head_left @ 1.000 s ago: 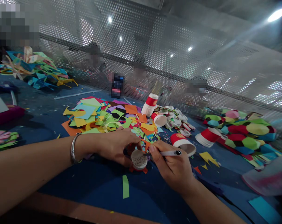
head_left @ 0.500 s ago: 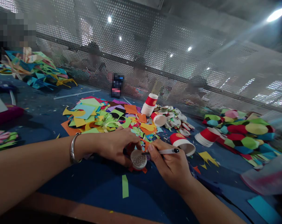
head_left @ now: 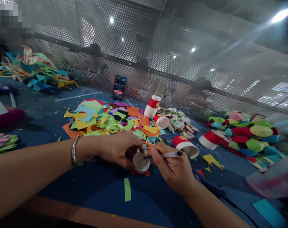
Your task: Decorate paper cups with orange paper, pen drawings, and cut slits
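Observation:
My left hand (head_left: 117, 148) is closed round a small paper cup (head_left: 141, 163) lying on its side, its round white bottom turned toward me and covered with small drawn marks. My right hand (head_left: 174, 171) pinches a pen (head_left: 169, 155) with a black cap, its tip touching the cup's bottom. A silver bangle (head_left: 75, 151) circles my left wrist. Both hands rest on the blue table (head_left: 103, 186), just in front of a heap of coloured paper scraps (head_left: 106, 118).
Red-and-white paper cups (head_left: 153, 106) and cut cup bottoms (head_left: 179, 122) lie behind my hands, and one cup (head_left: 185, 146) lies on its side beside the pen. Coloured paper constructions (head_left: 251, 136) sit right. A green strip (head_left: 127, 189) lies near me. Perforated metal screen (head_left: 158, 47) stands behind.
More small marks now cover the cup's white bottom. My right hand and pen have shifted slightly left. The left hand has stayed put.

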Action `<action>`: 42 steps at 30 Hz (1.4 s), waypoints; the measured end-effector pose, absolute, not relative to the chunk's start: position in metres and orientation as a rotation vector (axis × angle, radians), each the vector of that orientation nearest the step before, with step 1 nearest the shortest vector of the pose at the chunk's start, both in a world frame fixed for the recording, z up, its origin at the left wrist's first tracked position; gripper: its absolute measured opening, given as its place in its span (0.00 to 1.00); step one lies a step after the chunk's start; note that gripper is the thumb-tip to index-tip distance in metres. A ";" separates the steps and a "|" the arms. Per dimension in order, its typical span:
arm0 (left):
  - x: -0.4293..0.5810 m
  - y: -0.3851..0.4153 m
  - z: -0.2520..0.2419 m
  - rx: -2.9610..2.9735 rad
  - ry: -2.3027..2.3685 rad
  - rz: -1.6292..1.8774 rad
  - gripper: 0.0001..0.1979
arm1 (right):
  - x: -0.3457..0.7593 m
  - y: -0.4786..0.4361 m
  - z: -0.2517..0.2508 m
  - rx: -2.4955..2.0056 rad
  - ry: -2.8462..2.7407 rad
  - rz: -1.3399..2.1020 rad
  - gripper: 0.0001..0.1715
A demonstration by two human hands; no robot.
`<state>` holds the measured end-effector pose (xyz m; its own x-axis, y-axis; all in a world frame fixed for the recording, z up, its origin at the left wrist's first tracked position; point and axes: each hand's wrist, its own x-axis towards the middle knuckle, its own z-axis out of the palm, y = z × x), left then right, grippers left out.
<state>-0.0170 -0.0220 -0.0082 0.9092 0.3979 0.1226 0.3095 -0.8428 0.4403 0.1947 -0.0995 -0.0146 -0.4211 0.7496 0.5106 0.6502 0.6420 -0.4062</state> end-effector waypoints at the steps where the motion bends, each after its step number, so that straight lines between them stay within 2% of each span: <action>1: -0.017 -0.022 -0.008 2.655 0.520 0.293 0.21 | 0.195 -0.100 -0.014 -1.089 -2.183 0.194 0.15; 42: -0.017 -0.022 -0.006 2.616 0.501 0.270 0.20 | 0.191 -0.101 -0.013 -1.085 -2.174 0.249 0.15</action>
